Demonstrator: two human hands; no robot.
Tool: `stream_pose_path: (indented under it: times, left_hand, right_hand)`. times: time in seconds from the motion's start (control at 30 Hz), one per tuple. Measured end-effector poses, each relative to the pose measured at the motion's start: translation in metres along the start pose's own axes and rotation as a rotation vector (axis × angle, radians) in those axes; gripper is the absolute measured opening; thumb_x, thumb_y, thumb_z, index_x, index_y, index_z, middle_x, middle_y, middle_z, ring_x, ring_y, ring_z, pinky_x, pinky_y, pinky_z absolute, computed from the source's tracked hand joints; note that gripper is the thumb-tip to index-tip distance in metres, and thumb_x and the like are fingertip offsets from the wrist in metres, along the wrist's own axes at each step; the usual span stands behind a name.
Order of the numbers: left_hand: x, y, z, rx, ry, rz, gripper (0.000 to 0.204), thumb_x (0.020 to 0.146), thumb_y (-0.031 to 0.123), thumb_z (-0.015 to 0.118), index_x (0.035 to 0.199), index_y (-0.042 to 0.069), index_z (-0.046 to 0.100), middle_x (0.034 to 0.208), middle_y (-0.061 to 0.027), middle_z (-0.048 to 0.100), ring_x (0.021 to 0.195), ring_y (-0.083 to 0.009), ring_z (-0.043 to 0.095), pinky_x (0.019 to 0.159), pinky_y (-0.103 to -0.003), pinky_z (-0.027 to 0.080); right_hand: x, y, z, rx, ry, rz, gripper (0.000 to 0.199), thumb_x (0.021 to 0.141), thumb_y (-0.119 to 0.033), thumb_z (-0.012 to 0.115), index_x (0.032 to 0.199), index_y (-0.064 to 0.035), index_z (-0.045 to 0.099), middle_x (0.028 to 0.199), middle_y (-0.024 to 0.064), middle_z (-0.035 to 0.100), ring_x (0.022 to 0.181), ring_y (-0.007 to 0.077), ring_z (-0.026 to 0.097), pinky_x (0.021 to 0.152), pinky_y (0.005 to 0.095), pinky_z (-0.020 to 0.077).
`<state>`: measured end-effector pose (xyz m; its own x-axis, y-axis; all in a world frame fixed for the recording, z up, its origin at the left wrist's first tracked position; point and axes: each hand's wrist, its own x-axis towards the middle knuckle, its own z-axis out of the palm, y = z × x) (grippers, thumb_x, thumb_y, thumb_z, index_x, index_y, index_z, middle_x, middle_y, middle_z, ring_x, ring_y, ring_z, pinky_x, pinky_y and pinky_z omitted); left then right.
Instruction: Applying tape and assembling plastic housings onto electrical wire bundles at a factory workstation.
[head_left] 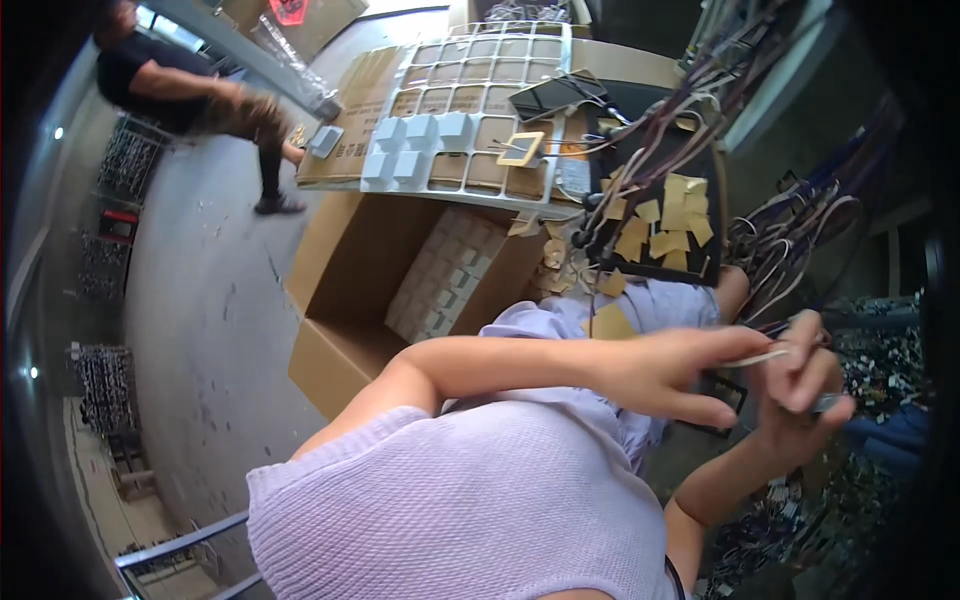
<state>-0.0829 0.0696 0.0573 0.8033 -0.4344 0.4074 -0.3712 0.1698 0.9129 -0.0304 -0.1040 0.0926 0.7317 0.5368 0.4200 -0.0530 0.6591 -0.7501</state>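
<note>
Your left hand [665, 375] reaches across your body with its fingers stretched out, its grip pinched on one end of a thin pale strip [762, 357]; your right hand [805, 395] meets it there, fingers curled closed around the other end of that strip and what looks like a small grey part, though the view is too blurred to be sure. Just above your hands, a black board [668, 215] carries many tan square paper pieces [662, 228], with bundles of coloured wires [770, 250] draped beside it. Farther left, an open brown cardboard box [350, 290] holds rows of small white boxes [445, 285], and a white plastic grid tray [475, 100] lies beyond. Another person [190, 95] stands well apart on the grey floor [200, 330].
</note>
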Motion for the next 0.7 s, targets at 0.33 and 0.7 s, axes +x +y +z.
stream_pose_path:
  times: [0.33, 0.7]
  left_hand:
    - [-0.097, -0.001, -0.081, 0.439, 0.198, -0.559, 0.019, 0.094, 0.021, 0.055, 0.091, 0.002, 0.059, 0.073, -0.0096, 0.059, 0.064, -0.0187, 0.059, 0.058, -0.033, 0.045]
    - [-0.093, -0.031, -0.048, 0.921, 0.158, -0.391, 0.024, 0.079, 0.006, 0.058, 0.103, 0.006, 0.058, 0.088, -0.0105, 0.06, 0.077, -0.0304, 0.064, 0.062, -0.039, 0.052]
  right_hand:
    - [-0.071, -0.071, -0.141, 0.32, 0.308, 0.031, 0.044, 0.088, -0.036, 0.062, 0.073, -0.0045, 0.035, 0.096, 0.0129, 0.046, 0.061, 0.0138, 0.037, 0.057, 0.0262, 0.0335]
    - [-0.005, 0.115, 0.031, -1.035, 0.021, 0.223, 0.012, 0.082, -0.001, 0.062, 0.09, 0.0008, 0.053, 0.102, 0.0178, 0.065, 0.091, 0.0271, 0.064, 0.08, 0.0358, 0.0486]
